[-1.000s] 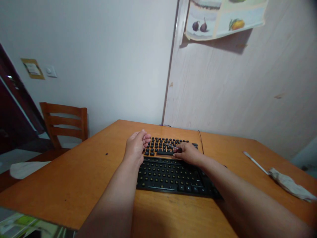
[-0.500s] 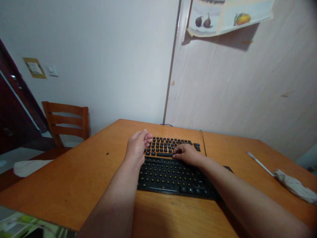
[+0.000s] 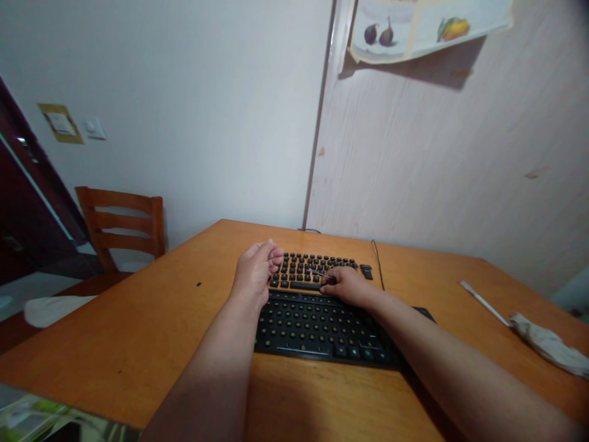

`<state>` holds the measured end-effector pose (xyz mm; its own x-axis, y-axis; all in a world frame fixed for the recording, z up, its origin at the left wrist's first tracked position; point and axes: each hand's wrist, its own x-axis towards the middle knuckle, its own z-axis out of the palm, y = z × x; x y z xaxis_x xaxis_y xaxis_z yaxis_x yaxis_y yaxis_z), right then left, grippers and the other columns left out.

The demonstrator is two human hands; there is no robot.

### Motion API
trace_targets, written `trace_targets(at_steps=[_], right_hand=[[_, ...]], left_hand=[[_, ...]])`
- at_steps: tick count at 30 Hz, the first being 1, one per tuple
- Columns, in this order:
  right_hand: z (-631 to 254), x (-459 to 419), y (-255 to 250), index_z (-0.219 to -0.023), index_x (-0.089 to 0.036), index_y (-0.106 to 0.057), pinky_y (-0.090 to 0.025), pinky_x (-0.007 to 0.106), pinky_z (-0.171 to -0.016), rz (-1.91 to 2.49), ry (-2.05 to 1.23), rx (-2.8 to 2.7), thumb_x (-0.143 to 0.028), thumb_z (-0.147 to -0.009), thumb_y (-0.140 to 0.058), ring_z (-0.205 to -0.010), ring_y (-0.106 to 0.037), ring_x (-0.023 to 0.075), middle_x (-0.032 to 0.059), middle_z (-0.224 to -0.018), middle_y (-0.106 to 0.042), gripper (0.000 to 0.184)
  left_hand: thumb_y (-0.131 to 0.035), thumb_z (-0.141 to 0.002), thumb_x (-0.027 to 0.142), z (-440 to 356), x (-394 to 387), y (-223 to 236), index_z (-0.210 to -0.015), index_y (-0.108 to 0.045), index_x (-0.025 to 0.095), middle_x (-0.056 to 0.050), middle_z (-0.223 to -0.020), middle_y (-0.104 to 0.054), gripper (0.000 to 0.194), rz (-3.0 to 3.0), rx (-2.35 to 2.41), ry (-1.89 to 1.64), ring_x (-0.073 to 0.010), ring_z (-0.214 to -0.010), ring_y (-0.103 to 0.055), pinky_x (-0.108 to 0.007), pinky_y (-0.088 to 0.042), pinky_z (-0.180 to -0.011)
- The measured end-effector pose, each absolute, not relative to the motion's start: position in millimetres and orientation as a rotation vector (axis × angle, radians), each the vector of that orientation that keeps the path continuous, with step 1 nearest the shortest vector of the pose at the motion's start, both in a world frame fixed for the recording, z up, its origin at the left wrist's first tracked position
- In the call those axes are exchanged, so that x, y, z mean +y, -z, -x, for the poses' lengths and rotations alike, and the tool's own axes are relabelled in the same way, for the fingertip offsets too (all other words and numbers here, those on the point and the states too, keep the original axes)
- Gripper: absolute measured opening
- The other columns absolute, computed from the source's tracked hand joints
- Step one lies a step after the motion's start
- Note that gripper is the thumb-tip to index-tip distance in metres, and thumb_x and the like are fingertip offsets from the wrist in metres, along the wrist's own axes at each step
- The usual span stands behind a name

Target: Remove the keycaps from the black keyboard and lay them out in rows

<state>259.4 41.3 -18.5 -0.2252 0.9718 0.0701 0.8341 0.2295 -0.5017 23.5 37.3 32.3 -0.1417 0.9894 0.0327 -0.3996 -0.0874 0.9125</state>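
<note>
A black keyboard (image 3: 308, 328) lies on the wooden table. Most of its keys are off, baring rows of small yellowish mounts; a few caps remain along its near right edge. Beyond it, loose black keycaps (image 3: 300, 260) are laid out in rows, with a long space bar (image 3: 304, 286) nearest the keyboard. My right hand (image 3: 347, 286) is closed around a slim tool with a thin metal shaft (image 3: 317, 272), whose tip points left over the keycaps. At the left end of the rows, my left hand (image 3: 254, 270) has curled fingers; whatever they may hold is hidden.
One small black piece (image 3: 199, 284) lies alone on the table (image 3: 156, 344) at left. To the right are a white-handled brush (image 3: 483, 302) and a crumpled pale cloth (image 3: 547, 347). A dark cable (image 3: 378, 264) runs behind the keyboard. A wooden chair (image 3: 122, 224) stands at left.
Both hands stay in nearly the same place and pose. The view has shifted very slightly; nothing on the table has visibly moved.
</note>
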Motion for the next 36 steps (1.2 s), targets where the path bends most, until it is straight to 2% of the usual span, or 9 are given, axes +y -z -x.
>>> trace_targets(at_steps=[11, 22, 29, 32, 36], right_hand=[[-259, 40, 20, -0.085, -0.02, -0.073, -0.044, 0.027, -0.066, 1.681, -0.496, -2.125, -0.029, -0.073, -0.072, -0.071, -0.063, 0.0168, 0.0008, -0.076, -0.07, 0.015], [-258, 33, 13, -0.079, -0.019, -0.07, -0.04, 0.026, -0.061, 1.641, -0.543, -2.09, -0.033, -0.077, -0.068, -0.066, -0.059, 0.0156, 0.0003, -0.071, -0.067, 0.015], [-272, 21, -7, -0.078, -0.018, -0.064, -0.038, 0.027, -0.059, 1.589, -0.382, -1.817, -0.045, -0.084, -0.056, -0.065, -0.053, 0.0161, 0.0016, -0.068, -0.061, 0.029], [-277, 9, -17, -0.076, -0.017, -0.064, -0.039, 0.028, -0.059, 1.537, -0.453, -1.647, -0.049, -0.085, -0.052, -0.065, -0.051, 0.0163, 0.0014, -0.067, -0.057, 0.035], [-281, -9, -25, -0.081, -0.015, -0.067, -0.042, 0.029, -0.059, 1.461, -0.663, -1.326, -0.05, -0.085, -0.049, -0.064, -0.054, 0.0166, 0.0045, -0.072, -0.061, 0.039]], left_hand=[[-0.073, -0.071, 0.04, -23, 37, -33, -0.077, -0.061, 0.016, -0.002, -0.07, -0.07, 0.028, -0.878, 0.95, -1.513, -0.007, -0.055, -0.06, -0.016, -0.04, -0.049], [-0.071, -0.073, 0.037, -24, 38, -32, -0.078, -0.061, 0.015, -0.003, -0.071, -0.069, 0.024, -0.882, 0.953, -1.508, -0.0077, -0.057, -0.06, -0.015, -0.04, -0.049], [-0.07, -0.074, 0.038, -25, 38, -32, -0.077, -0.061, 0.015, -0.003, -0.071, -0.069, 0.025, -0.905, 0.955, -1.505, -0.0073, -0.057, -0.06, -0.015, -0.04, -0.049], [-0.07, -0.074, 0.036, -27, 36, -33, -0.078, -0.061, 0.015, -0.002, -0.07, -0.069, 0.024, -0.921, 0.951, -1.49, -0.0071, -0.056, -0.06, -0.015, -0.04, -0.049], [-0.069, -0.074, 0.036, -29, 37, -30, -0.08, -0.061, 0.015, -0.003, -0.071, -0.07, 0.023, -0.967, 0.98, -1.455, -0.007, -0.056, -0.059, -0.015, -0.039, -0.049]])
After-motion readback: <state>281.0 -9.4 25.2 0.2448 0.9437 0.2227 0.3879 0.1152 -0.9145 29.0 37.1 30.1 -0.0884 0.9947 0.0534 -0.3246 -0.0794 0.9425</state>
